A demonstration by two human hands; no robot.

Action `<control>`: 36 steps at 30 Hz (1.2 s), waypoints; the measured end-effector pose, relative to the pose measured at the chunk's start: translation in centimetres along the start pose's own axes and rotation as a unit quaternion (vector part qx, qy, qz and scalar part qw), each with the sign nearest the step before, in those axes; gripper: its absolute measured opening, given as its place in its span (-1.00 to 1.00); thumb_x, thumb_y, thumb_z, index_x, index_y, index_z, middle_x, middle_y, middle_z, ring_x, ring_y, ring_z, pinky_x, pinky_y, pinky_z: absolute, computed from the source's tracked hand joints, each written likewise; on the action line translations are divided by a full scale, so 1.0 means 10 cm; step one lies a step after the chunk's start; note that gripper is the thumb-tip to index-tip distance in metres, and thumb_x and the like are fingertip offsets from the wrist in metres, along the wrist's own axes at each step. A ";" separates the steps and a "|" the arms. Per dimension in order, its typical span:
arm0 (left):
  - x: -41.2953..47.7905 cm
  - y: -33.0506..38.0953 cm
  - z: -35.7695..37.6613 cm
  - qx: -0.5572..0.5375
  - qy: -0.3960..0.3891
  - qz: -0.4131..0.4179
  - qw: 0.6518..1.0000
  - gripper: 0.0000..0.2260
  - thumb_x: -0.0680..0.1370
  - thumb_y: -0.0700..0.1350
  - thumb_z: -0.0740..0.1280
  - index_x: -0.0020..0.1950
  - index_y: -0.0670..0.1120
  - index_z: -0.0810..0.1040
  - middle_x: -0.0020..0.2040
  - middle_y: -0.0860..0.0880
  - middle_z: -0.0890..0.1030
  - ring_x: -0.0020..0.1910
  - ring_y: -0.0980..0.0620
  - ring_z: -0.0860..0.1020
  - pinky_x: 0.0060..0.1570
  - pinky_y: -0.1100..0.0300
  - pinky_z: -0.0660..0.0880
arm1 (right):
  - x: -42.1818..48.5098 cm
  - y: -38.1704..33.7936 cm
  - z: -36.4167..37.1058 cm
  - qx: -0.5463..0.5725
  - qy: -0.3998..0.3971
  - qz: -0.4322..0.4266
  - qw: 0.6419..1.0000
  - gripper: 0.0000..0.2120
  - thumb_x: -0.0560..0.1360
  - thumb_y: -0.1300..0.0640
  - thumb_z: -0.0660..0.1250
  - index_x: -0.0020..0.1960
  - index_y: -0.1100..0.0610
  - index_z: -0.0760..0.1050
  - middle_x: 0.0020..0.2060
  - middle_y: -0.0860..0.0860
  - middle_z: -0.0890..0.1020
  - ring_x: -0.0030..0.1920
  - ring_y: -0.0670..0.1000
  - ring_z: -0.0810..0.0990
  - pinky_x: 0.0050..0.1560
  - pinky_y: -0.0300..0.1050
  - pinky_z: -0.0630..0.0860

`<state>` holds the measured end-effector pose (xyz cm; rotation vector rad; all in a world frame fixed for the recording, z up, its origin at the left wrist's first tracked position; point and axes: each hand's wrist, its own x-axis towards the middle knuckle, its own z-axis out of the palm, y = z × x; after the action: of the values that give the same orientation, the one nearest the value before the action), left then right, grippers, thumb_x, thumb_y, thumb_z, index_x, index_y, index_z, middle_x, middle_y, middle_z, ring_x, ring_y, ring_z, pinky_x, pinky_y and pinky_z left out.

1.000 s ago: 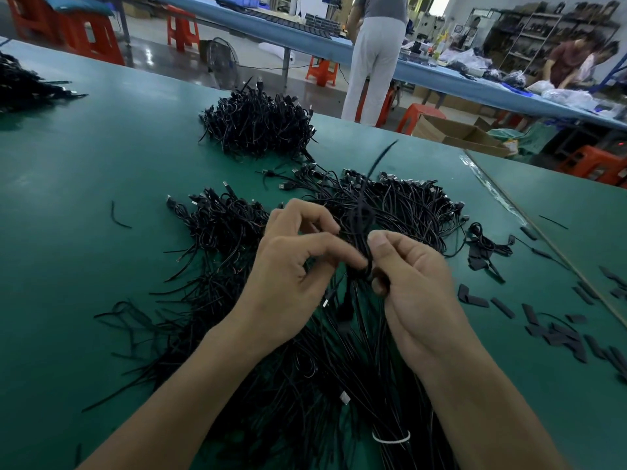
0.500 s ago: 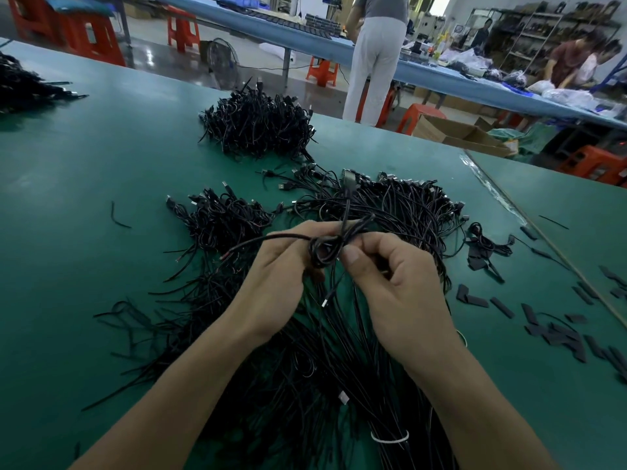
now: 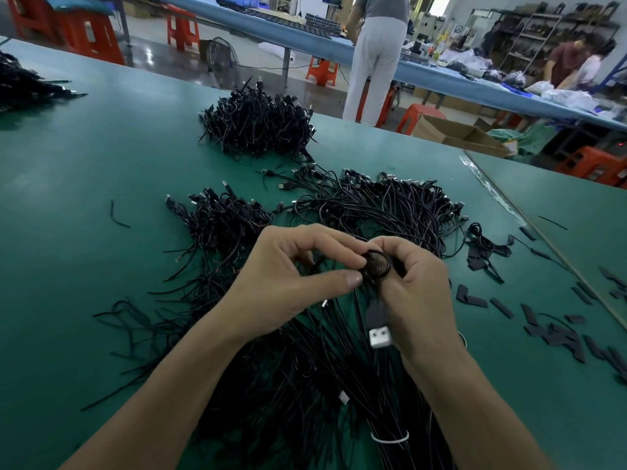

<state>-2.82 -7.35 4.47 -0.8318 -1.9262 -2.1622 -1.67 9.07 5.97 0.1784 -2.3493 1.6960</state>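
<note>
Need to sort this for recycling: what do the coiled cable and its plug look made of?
The cable: black, matte, likely rubbery plastic jacket; it bends into a tight coil. The plug: dark plastic body, shiny silver tip, apparently metal.

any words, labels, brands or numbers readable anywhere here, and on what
No text can be read.
USB plug on the coiled cable: bare metal, no marking.
Cardboard box: no print visible.
Far shelves: too small and blurred to read.
</note>
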 end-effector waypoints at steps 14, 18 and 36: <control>0.00 0.05 0.02 0.177 0.055 -0.085 0.979 -0.72 0.46 0.19 0.38 -0.27 0.00 0.62 -0.45 0.07 0.62 -0.54 0.17 0.46 -0.50 0.32 0.37 | -0.02 -0.14 -0.01 -0.192 0.091 -0.254 0.944 -0.91 0.57 0.21 0.34 -0.07 0.04 0.51 -0.16 -0.16 0.44 -0.15 -0.26 0.45 -0.12 -0.50 0.35; 0.01 0.12 0.02 0.003 0.032 -0.185 0.982 -0.64 0.66 0.03 0.21 -0.27 0.02 0.63 -0.40 -0.09 0.65 -0.58 0.09 0.45 -0.60 0.32 0.33 | -0.06 -0.10 0.01 -0.221 0.070 -0.278 0.932 -0.91 0.56 0.16 0.33 -0.08 0.15 0.57 -0.16 -0.09 0.44 -0.14 -0.09 0.46 -0.09 -0.41 0.36; 0.04 -0.13 0.05 0.003 0.075 -0.035 0.997 -0.78 0.47 -0.27 0.46 0.05 -0.02 0.62 -0.08 -0.01 0.73 -0.07 0.08 0.69 -0.06 0.28 0.57 | -0.11 0.17 0.13 0.033 0.020 0.041 0.998 -0.80 0.60 0.06 0.32 -0.17 0.06 0.62 -0.46 -0.11 0.46 -0.47 -0.14 0.30 -0.48 -0.31 0.26</control>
<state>-3.56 -6.56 3.53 -0.5905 -1.9133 -2.1866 -1.20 8.34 3.77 0.0601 -2.3034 1.7979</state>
